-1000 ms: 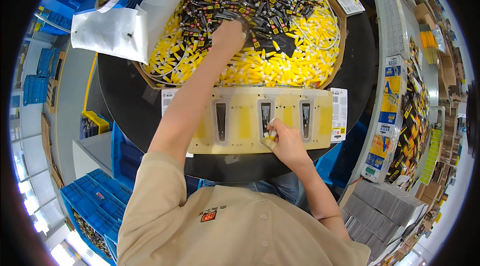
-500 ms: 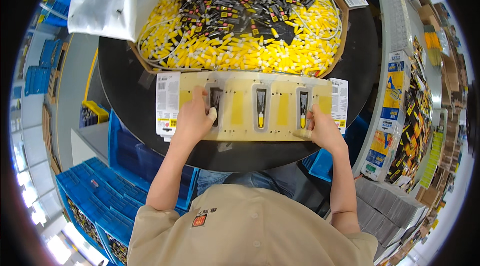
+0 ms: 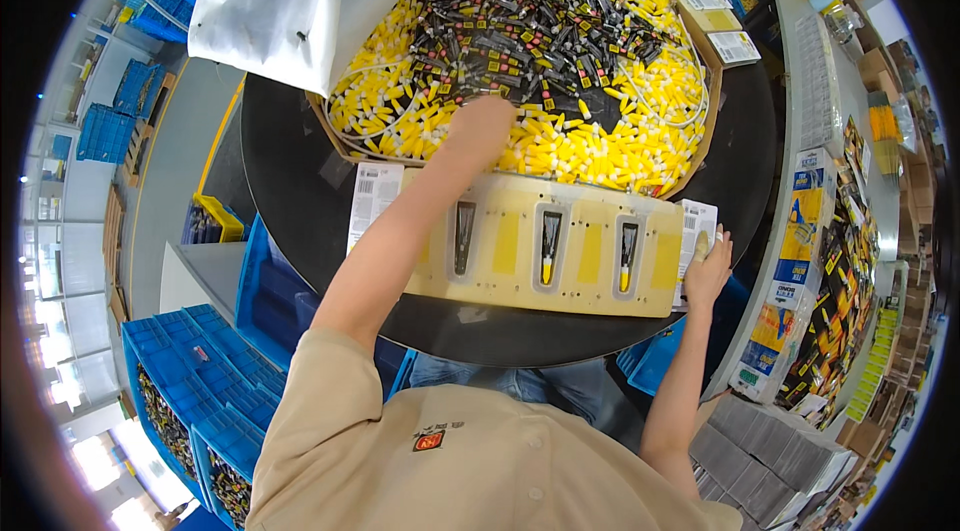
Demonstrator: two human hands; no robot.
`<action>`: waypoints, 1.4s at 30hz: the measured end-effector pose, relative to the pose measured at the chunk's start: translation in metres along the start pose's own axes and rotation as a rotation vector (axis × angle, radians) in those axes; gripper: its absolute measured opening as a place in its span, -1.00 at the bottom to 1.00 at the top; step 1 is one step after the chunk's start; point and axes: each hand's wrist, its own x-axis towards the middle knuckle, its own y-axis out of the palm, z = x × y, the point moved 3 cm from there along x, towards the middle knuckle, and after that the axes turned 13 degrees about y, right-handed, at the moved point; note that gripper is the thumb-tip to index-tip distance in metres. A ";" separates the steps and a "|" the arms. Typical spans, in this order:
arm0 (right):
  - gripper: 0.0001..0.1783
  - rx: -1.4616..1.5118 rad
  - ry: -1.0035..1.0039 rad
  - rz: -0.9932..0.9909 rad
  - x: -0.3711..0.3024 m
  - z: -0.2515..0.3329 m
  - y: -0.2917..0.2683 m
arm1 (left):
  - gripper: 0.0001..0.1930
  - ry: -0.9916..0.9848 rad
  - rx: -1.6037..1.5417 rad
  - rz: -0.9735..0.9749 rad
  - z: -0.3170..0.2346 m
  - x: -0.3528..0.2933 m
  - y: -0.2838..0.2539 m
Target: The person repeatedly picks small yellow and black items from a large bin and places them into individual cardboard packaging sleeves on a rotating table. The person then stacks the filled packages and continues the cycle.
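Observation:
A pale yellow jig board (image 3: 590, 303) with three framed recesses lies near the table's front edge. Small black tubes with yellow tips sit in the middle recess (image 3: 549, 246) and the right one (image 3: 627, 256). The left recess (image 3: 465, 239) looks dark, with no yellow tip showing. My left hand (image 3: 482, 126) reaches over the board into a pile of black tubes (image 3: 490, 16); its fingertips are hidden there. At the board's right end my right hand (image 3: 708, 271) rests on white printed cards (image 3: 697, 221), fingers extended and thumb apart. Pale covers show on its fingertips.
Yellow pointed caps (image 3: 590, 151) with white ends surround the tubes in a cardboard-edged tray (image 3: 712, 81). More white cards (image 3: 372, 193) lie left of the board. A silvery sheet (image 3: 265, 31) hangs at the far left. Blue crates (image 3: 200, 356) stand left, grey stacks (image 3: 770, 451) right.
My left hand has left the board's left recess and moved forward into the black tubes. My right hand has shifted from the right recess to the cards. The whole view has swung slightly.

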 end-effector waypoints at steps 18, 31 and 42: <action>-0.80 0.599 -0.428 0.005 -0.140 0.108 -0.053 | -0.57 0.349 -0.250 0.023 -0.037 -0.190 -0.026; -0.45 0.810 -0.348 0.147 -0.130 0.102 -0.032 | -0.67 -0.462 0.003 0.139 0.034 -0.219 -0.058; -0.47 0.026 -0.552 -0.156 -0.091 0.079 -0.014 | -0.59 -0.498 -0.471 -0.065 -0.041 -0.204 -0.037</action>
